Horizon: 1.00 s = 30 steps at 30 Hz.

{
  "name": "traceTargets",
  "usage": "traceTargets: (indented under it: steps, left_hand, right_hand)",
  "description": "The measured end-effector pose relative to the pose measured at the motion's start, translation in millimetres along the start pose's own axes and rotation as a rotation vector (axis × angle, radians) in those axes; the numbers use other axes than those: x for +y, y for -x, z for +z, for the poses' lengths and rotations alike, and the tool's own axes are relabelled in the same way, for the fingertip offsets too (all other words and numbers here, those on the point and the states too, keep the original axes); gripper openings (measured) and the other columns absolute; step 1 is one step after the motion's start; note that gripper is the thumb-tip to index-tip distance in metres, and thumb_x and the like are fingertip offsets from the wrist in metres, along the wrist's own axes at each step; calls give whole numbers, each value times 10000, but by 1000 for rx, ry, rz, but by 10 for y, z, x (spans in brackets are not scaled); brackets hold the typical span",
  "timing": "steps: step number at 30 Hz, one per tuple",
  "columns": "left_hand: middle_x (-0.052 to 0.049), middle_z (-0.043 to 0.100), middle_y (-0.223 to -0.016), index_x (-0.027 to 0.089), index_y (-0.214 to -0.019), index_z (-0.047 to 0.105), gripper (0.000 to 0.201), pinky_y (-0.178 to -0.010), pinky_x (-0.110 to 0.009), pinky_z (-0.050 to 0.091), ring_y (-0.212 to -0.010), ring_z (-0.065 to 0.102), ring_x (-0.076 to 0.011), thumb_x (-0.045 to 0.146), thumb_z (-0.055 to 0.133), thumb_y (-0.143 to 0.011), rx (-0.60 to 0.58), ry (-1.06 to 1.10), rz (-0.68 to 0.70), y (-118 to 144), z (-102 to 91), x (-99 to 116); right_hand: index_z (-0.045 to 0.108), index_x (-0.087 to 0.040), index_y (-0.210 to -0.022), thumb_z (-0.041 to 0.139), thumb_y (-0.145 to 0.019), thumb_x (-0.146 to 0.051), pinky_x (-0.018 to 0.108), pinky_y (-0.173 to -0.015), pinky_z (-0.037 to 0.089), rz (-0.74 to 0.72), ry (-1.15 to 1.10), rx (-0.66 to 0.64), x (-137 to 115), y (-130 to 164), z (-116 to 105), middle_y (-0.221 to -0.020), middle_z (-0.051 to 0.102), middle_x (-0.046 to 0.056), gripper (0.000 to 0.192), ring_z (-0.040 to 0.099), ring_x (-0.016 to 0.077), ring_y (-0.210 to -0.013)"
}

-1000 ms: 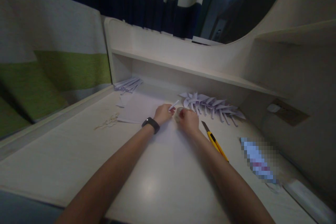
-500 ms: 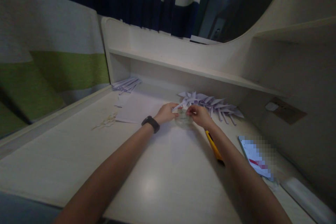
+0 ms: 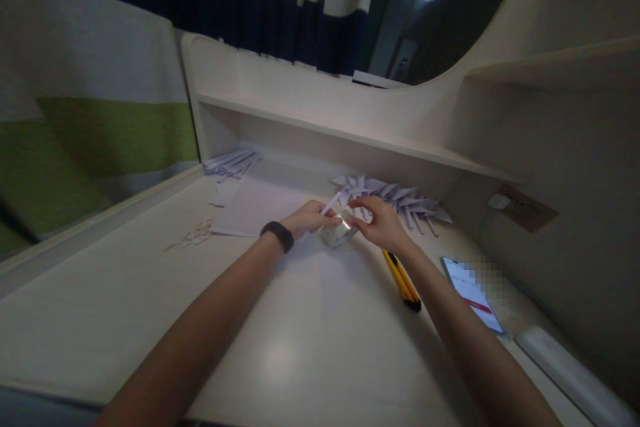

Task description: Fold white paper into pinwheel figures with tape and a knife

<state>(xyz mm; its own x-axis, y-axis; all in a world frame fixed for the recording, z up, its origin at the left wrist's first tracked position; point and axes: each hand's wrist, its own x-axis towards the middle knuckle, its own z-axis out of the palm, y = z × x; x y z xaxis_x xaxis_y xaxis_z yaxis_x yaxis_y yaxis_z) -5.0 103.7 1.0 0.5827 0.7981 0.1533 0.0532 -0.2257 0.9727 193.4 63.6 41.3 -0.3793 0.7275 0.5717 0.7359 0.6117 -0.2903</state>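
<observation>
My left hand, wearing a dark wristband, is closed with its thumb against a roll of clear tape. A thin white paper stick slants up from the same fingers. My right hand is curled over the other side of the roll, thumb and fingertips at its upper edge. The roll is tilted and catches the light; whether a strip of tape is pulled out cannot be seen. Just behind the hands lies a row of folded paper pinwheels on paper sticks.
A yellow utility knife lies beneath my right forearm. Farther right are a lit phone and a long white object. White paper sheets, thin tan strands and a bundle of paper sticks lie left, below a shelf.
The tape roll has tipped and now shows a bright glare. My right hand has shifted, with its thumb lower on the roll. The whole view has turned slightly right.
</observation>
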Motion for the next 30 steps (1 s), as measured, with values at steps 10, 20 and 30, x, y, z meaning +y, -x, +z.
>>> traceTargets:
  steps: [10, 20, 30]
  left_hand:
    - [52, 413, -502, 130, -635, 592, 291, -438, -222, 192, -439, 299, -58, 399, 703, -655, 17, 48, -75, 74, 105, 182]
    - [40, 483, -527, 119, -670, 619, 234, -457, -223, 198, -444, 340, -58, 328, 721, -651, 58, 82, -60, 42, 127, 149]
    - [13, 550, -579, 102, -724, 646, 214, -455, -209, 221, -462, 389, -60, 271, 730, -624, 127, 89, -69, 30, 159, 146]
  right_hand:
    - [640, -171, -821, 530, -848, -216, 287, -779, 379, 9, 282, -6, -115, 95, 115, -841, 631, 71, 121, 544, 201, -854]
    - [552, -159, -841, 417, -863, -191, 274, -681, 350, 172, 293, 116, -110, 128, 276, -813, 594, 76, 141, 527, 200, -769]
    - [558, -170, -820, 414, -844, -281, 290, -635, 381, 466, 34, 390, -66, 146, 436, -749, 625, 64, 183, 549, 203, -691]
